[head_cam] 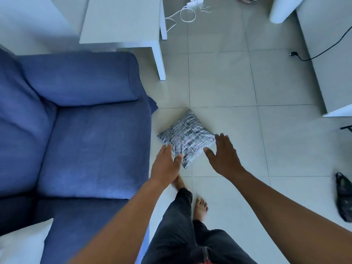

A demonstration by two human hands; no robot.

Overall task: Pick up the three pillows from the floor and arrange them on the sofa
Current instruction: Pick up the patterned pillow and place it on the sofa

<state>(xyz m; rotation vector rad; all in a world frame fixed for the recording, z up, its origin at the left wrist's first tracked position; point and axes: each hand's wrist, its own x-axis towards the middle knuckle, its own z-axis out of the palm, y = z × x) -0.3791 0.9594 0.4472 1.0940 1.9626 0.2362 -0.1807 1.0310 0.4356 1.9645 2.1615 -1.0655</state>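
A small pillow [187, 137] with a black-and-white striped pattern lies on the tiled floor just right of the blue sofa [80, 130]. My left hand [165, 164] hovers open at the pillow's near-left corner, thumb over its edge. Open as well, my right hand [222, 154] is at the pillow's right corner, fingers spread. Neither hand grips the pillow. A white pillow [22, 242] rests on the sofa at the bottom left. No third pillow is in view.
A white side table [122, 21] stands behind the sofa's armrest, with a white power strip and cable [187, 12] on the floor beyond. A white cabinet [327, 60] with a black cord is at right. A dark bag [343, 199] lies at the right edge. My bare feet stand below the pillow.
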